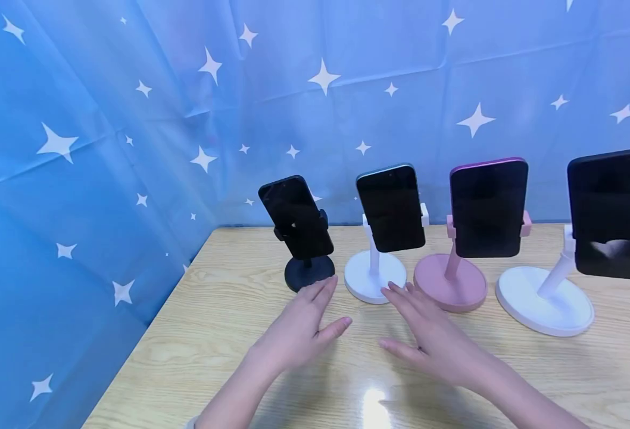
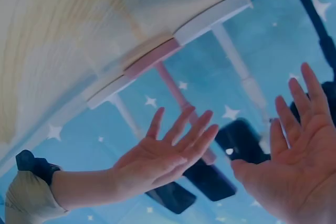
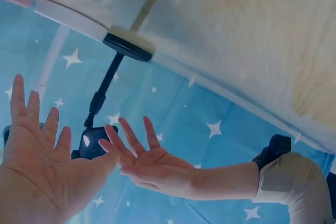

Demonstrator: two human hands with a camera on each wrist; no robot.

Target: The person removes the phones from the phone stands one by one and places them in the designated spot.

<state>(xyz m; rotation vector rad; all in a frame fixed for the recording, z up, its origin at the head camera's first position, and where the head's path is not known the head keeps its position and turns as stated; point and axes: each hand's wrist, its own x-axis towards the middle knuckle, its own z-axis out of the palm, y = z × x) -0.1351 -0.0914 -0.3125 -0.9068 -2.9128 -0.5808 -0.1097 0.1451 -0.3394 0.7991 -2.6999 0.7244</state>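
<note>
My left hand (image 1: 299,328) reaches over the table with fingers extended and holds nothing. Its fingertips overlap the front edge of the black stand's base (image 1: 309,273) in the head view. My right hand (image 1: 433,333), also spread and bare, has its fingertips by the white base (image 1: 375,277) and the pink base (image 1: 451,283). A black phone (image 1: 296,215) leans in the black stand. Beside it are a teal-edged phone (image 1: 392,208) on a white stand and a magenta-edged phone (image 1: 489,208) on a pink stand. Both wrist views show the palms (image 2: 310,166) and straight fingers.
Far right, a larger dark tablet (image 1: 615,214) sits on another white stand (image 1: 545,301). All stands form a row along the back of the wooden table (image 1: 186,351). A blue star-printed cloth (image 1: 133,119) hangs behind and to the left.
</note>
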